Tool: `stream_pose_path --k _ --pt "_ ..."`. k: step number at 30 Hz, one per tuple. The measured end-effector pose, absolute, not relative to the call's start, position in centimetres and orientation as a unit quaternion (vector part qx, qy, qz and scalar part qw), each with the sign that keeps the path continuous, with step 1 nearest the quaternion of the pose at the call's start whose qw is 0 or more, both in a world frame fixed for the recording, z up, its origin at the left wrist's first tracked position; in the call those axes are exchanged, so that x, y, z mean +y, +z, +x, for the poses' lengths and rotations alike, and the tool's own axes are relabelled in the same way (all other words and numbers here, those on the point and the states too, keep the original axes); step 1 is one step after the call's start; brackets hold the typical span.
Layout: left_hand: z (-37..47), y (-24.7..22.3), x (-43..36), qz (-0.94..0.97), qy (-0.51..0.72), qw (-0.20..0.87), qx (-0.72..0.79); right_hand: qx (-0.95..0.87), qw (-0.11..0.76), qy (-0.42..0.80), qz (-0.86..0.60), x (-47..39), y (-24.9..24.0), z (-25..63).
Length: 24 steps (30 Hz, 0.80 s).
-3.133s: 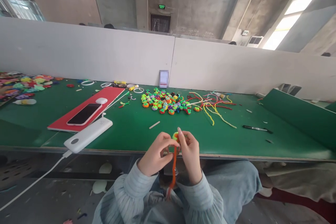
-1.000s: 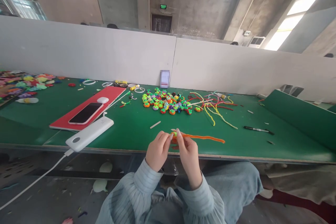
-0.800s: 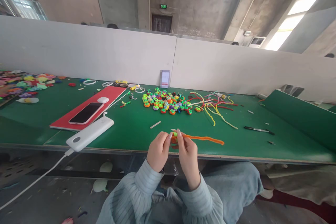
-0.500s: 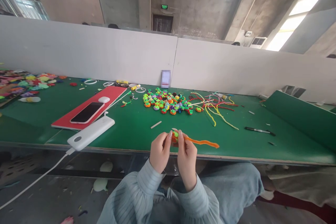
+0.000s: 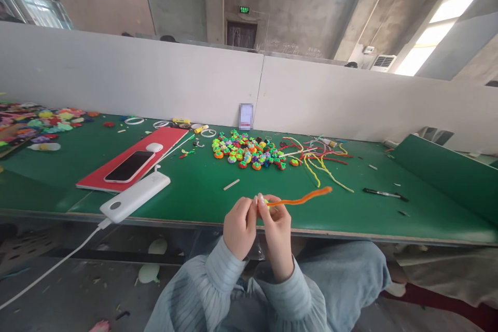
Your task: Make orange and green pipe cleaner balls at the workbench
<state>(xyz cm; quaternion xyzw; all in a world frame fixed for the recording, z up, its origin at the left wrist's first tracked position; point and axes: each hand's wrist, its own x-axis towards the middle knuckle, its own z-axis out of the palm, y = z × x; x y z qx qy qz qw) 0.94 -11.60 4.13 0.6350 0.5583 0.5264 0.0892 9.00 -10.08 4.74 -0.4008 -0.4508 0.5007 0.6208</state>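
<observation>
My left hand (image 5: 239, 227) and my right hand (image 5: 277, 228) meet just above the table's front edge, fingertips pinched together. Between them is an orange pipe cleaner (image 5: 303, 200), whose free end sticks out to the right and slants upward. A bit of light green fuzzy material (image 5: 266, 203) shows at the fingertips; most of the piece there is covered by my fingers. Beyond my hands lies a pile of small colourful pipe-cleaner pieces (image 5: 249, 151) with green tops. Loose yellow, red and pink pipe cleaners (image 5: 319, 166) spread out to the right of the pile.
The green table (image 5: 202, 192) carries a red folder (image 5: 95, 179) with a phone (image 5: 129, 167) on it, and a white power bank (image 5: 136, 197) with a cable. A small stick (image 5: 231, 184) lies ahead of my hands, a pen (image 5: 385, 194) at right. A white partition (image 5: 155, 78) stands behind.
The orange pipe cleaner's free end has swung upward. My right fingers have shifted slightly left against my left fingertips, covering more of the light green bit.
</observation>
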Motion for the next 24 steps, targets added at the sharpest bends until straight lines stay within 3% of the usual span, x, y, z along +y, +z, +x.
stream_pose_path --k 6,17,21,24 --pt "1.2 4.3 -11.5 0.624 0.548 0.099 0.548 -0.432 0.627 0.502 -0.411 -10.3 5.0 8.6" --pt "0.7 4.9 -11.4 0.575 0.564 0.267 0.529 -0.443 0.612 0.534 -0.379 -9.9 5.2 9.1" --pt "-1.3 5.5 -11.7 0.643 0.514 0.141 0.55 -0.467 0.594 0.524 -0.392 -9.1 5.3 9.9" --pt "-3.0 6.0 -11.1 0.762 0.398 0.003 0.511 -0.469 0.566 0.552 -0.393 -8.7 5.8 10.4"
